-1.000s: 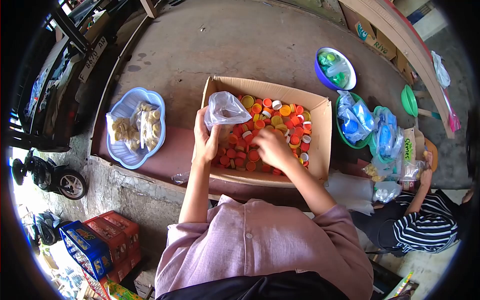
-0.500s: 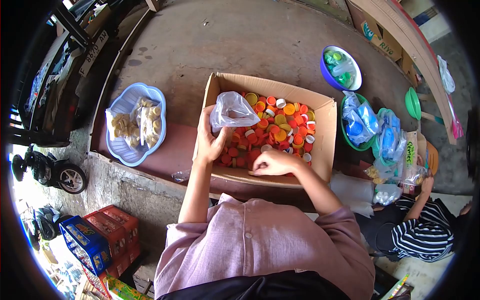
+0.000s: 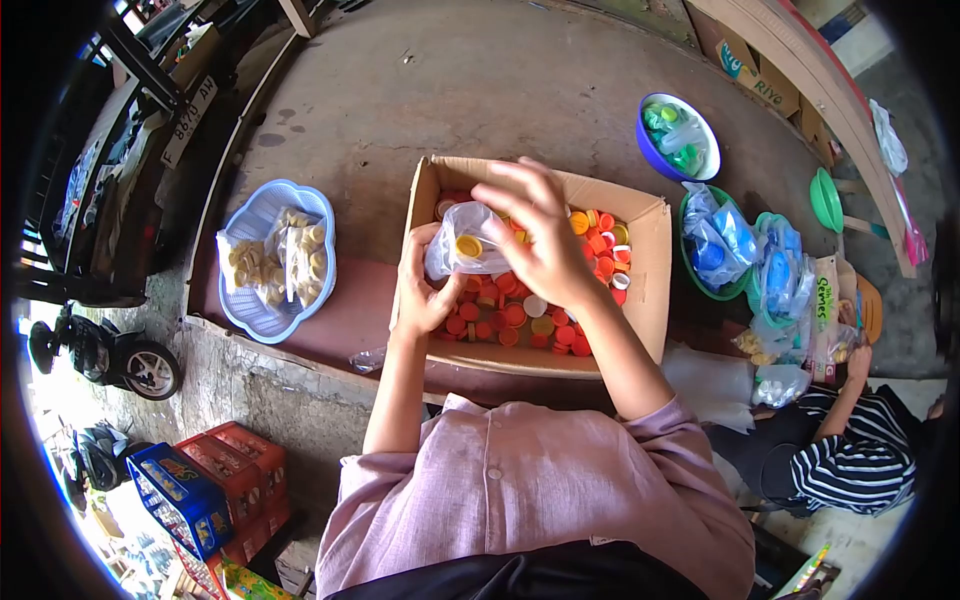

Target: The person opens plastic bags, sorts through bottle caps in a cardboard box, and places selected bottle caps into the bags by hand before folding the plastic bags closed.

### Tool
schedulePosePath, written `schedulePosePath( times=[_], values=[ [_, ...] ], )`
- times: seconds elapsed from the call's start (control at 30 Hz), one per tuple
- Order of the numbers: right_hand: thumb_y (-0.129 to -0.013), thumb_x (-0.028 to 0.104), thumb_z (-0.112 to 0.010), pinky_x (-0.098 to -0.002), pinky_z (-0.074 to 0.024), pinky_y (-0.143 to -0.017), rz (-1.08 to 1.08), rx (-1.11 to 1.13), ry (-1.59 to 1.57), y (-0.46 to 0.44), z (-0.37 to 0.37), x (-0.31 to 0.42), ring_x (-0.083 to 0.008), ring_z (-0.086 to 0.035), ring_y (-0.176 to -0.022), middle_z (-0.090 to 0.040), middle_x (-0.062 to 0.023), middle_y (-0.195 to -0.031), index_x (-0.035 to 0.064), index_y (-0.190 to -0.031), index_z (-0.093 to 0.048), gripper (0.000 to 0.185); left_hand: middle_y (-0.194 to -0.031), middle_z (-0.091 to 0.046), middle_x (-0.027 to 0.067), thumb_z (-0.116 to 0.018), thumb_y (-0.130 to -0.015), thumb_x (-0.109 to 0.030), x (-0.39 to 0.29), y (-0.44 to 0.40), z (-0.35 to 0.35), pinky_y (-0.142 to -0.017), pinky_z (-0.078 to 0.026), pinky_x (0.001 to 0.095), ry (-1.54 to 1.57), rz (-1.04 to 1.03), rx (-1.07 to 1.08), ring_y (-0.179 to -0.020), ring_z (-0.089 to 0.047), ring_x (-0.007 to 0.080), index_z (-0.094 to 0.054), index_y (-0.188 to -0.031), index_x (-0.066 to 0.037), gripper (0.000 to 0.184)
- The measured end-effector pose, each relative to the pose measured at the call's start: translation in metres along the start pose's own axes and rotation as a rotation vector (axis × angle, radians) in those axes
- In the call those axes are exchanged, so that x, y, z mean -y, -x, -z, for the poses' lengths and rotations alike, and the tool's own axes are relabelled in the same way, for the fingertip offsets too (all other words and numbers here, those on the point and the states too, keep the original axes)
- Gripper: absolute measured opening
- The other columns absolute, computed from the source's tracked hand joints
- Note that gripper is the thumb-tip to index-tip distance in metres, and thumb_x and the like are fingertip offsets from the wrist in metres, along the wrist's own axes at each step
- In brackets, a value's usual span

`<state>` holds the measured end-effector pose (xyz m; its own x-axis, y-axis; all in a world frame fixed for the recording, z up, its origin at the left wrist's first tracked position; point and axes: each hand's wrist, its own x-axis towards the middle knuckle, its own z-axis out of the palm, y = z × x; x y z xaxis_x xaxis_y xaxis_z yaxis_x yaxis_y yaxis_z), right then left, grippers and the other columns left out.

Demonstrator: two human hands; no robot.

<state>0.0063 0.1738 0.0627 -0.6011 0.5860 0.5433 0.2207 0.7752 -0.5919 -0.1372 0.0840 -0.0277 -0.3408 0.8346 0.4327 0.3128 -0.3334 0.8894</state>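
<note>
A clear plastic bag [image 3: 448,258] is held by my left hand [image 3: 425,290] above the left part of the cardboard box [image 3: 648,290]. One yellow cap [image 3: 468,246] shows at the bag's mouth. Just to the right of the bag is my right hand [image 3: 543,240], raised with its fingers spread and nothing in them. Red, orange, yellow and white bottle caps [image 3: 510,318] lie loose in the box, partly hidden by both hands.
On the left, a light blue basket [image 3: 322,205] holds bags of pale items. Bowls with plastic bags, among them a purple bowl [image 3: 650,148] and a green basket [image 3: 688,268], stand right. A person in a striped top [image 3: 860,450] sits at the lower right.
My right hand has risen from the caps at the box's near side to beside the bag, and its fingers have spread. A yellow cap now shows at the bag.
</note>
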Motion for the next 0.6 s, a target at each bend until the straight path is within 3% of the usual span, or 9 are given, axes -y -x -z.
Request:
schedulePosePath(
  times=[0.07, 0.1, 0.17, 0.23, 0.27, 0.37, 0.43, 0.53, 0.6],
  values=[
    [-0.080, 0.007, -0.053, -0.0303, -0.0411, -0.071, -0.186, -0.243, -0.192, 0.006, 0.001, -0.011, -0.0199, -0.053, -0.080, -0.056, -0.0087, -0.087, 0.0032, -0.089, -0.058, 0.011, -0.098, -0.050, 0.0148, -0.061, -0.064, -0.011, 0.000, -0.001, 0.000, -0.081, -0.040, 0.0322, 0.018, 0.020, -0.017, -0.088, -0.051, 0.0239, -0.046, -0.103, 0.002, 0.043],
    [-0.080, 0.006, -0.053, -0.0253, -0.0383, -0.056, -0.297, -0.366, -0.241, 0.021, -0.012, -0.036, -0.0120, -0.050, -0.062, -0.056, -0.0042, -0.072, 0.0027, -0.083, -0.056, 0.006, -0.098, -0.050, 0.0145, -0.060, -0.064, -0.011, 0.000, -0.001, -0.001, -0.080, -0.040, 0.0315, 0.034, 0.031, -0.028, -0.088, -0.051, 0.0230, -0.046, -0.103, 0.002, 0.043],
    [-0.082, 0.009, -0.049, -0.0247, -0.0345, -0.047, -0.564, -0.412, -0.397, 0.060, -0.034, -0.073, -0.0081, -0.044, -0.051, -0.052, -0.0027, -0.062, 0.0007, -0.078, -0.054, 0.010, -0.097, -0.051, 0.0138, -0.060, -0.065, -0.010, 0.002, -0.001, -0.002, -0.080, -0.041, 0.0304, 0.055, 0.032, -0.043, -0.087, -0.051, 0.0214, -0.046, -0.103, 0.002, 0.042],
    [-0.076, 0.007, -0.051, -0.0294, -0.0398, -0.051, -0.464, -0.161, -0.071, 0.080, -0.041, -0.060, -0.0171, -0.052, -0.054, -0.054, -0.0085, -0.061, 0.0011, -0.077, -0.054, 0.007, -0.096, -0.051, 0.0134, -0.061, -0.065, -0.010, 0.001, -0.001, 0.000, -0.080, -0.041, 0.0301, 0.035, 0.038, -0.037, -0.088, -0.051, 0.0208, -0.046, -0.102, 0.002, 0.041],
    [-0.070, 0.005, -0.055, -0.0328, -0.0435, -0.056, -0.508, 0.160, -0.121, 0.085, -0.039, -0.048, -0.0227, -0.057, -0.063, -0.056, -0.0122, -0.068, 0.0021, -0.079, -0.055, 0.009, -0.096, -0.051, 0.0134, -0.061, -0.065, -0.010, 0.001, -0.001, 0.000, -0.080, -0.041, 0.0301, 0.033, 0.040, -0.040, -0.088, -0.051, 0.0208, -0.046, -0.102, 0.002, 0.041],
    [-0.061, 0.007, -0.059, -0.0379, -0.0484, -0.064, -0.081, 0.728, 0.032, 0.090, -0.055, -0.036, -0.0309, -0.058, -0.075, -0.059, -0.0122, -0.086, 0.0048, -0.084, -0.059, 0.023, -0.096, -0.051, 0.0132, -0.061, -0.065, -0.009, -0.001, 0.000, -0.002, -0.079, -0.041, 0.0300, 0.013, 0.032, -0.032, -0.088, -0.051, 0.0206, -0.047, -0.102, 0.002, 0.041],
    [-0.060, 0.008, -0.059, -0.0385, -0.0484, -0.065, 0.155, 0.773, 0.166, 0.101, -0.078, -0.043, -0.0322, -0.058, -0.076, -0.059, -0.0123, -0.083, 0.0050, -0.082, -0.060, 0.022, -0.095, -0.051, 0.0134, -0.061, -0.065, -0.009, -0.006, -0.002, -0.003, -0.080, -0.041, 0.0307, 0.064, 0.068, -0.044, -0.087, -0.051, 0.0217, -0.047, -0.102, 0.002, 0.041],
    [-0.060, 0.008, -0.058, -0.0391, -0.0481, -0.063, 0.014, 0.624, 0.113, 0.116, -0.092, -0.045, -0.0324, -0.058, -0.074, -0.059, -0.0119, -0.078, 0.0045, -0.073, -0.061, 0.014, -0.095, -0.051, 0.0141, -0.061, -0.064, -0.010, 0.001, -0.002, -0.001, -0.080, -0.041, 0.0315, -0.029, -0.005, -0.023, -0.088, -0.052, 0.0228, -0.047, -0.101, 0.001, 0.041],
    [-0.060, 0.009, -0.058, -0.0393, -0.0481, -0.062, 0.060, 0.740, 0.216, 0.110, -0.076, -0.046, -0.0322, -0.058, -0.073, -0.059, -0.0116, -0.076, 0.0037, -0.070, -0.060, 0.011, -0.096, -0.051, 0.0143, -0.061, -0.064, -0.010, 0.000, -0.003, -0.001, -0.080, -0.040, 0.0318, -0.018, 0.004, -0.027, -0.088, -0.052, 0.0233, -0.047, -0.101, 0.001, 0.041]
  ],
)
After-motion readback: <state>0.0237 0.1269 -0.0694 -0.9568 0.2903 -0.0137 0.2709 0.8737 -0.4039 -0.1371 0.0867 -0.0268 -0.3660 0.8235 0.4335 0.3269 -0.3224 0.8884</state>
